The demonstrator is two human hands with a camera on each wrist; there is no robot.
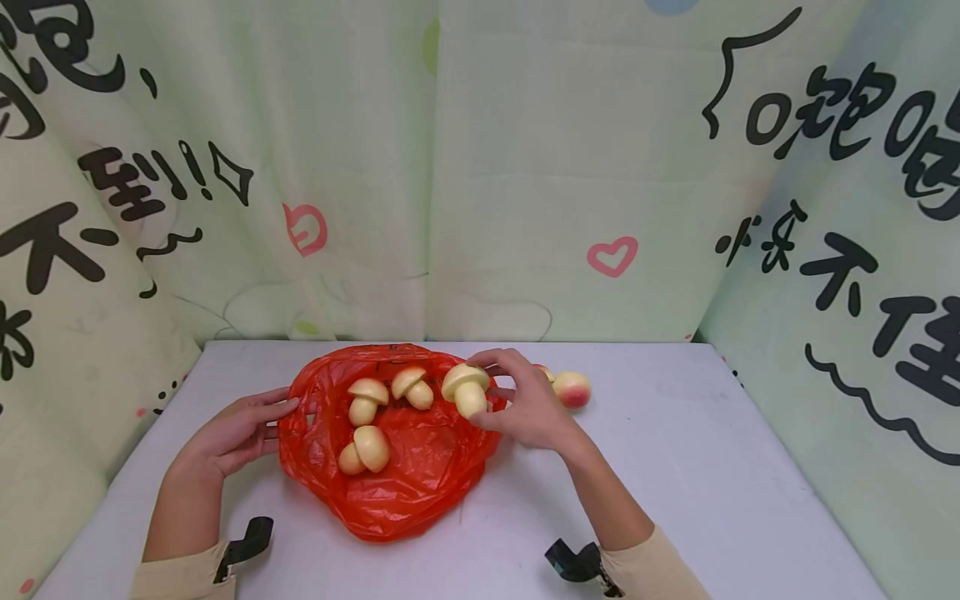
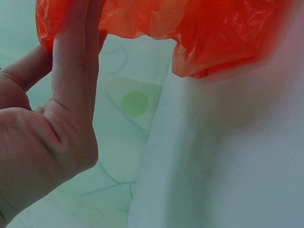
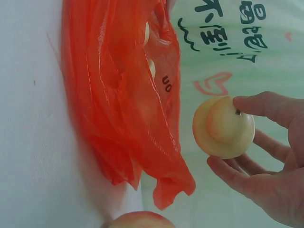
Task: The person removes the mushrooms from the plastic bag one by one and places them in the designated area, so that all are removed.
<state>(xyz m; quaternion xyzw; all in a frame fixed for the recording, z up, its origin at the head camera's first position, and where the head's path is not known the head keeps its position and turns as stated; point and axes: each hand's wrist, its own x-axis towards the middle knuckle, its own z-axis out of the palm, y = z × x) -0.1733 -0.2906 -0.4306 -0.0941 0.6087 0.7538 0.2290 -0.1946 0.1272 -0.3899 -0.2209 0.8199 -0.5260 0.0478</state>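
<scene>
A red plastic bag (image 1: 420,500) lies with its mouth spread wide on the table. Inside it are a mushroom (image 1: 364,402) at the back left, a second mushroom (image 1: 412,388) beside it and a third mushroom (image 1: 371,448) nearer the front. My left hand (image 1: 243,429) pinches the bag's left rim between thumb and fingers; the left wrist view shows the film (image 2: 52,23) between them. Over the bag's right rim, my right hand (image 1: 528,404) holds a pale mushroom (image 1: 467,390) by thumb and fingertips. In the right wrist view this mushroom (image 3: 225,127) is beside the bag, its stem end toward the camera.
Behind my right hand, a red-and-yellow peach-like fruit (image 1: 572,390) rests on the white table (image 1: 637,500), with another piece partly hidden beside it. Printed curtains (image 1: 525,167) stand behind the table and at both sides.
</scene>
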